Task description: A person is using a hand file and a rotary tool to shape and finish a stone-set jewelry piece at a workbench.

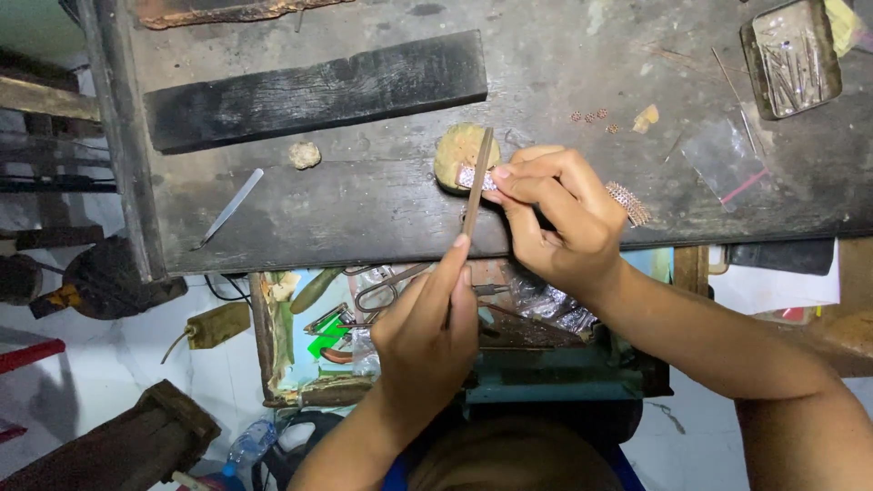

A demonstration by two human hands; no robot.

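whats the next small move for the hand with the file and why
Probably a short stroke of the file along the studded band. The left hand has the file laid across the band, which the right hand pins against the yellowish block on the workbench.

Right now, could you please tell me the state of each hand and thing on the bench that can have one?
Left hand: gripping the file, forefinger laid along it.
File: held slanted, its tip across the band.
Right hand: pinching the band.
Band: studded, held against the lump.
Lump: resting on the bench.
Tin: open, holding thin metal bits.
Tweezers: lying flat, untouched.
Black block: lying flat.
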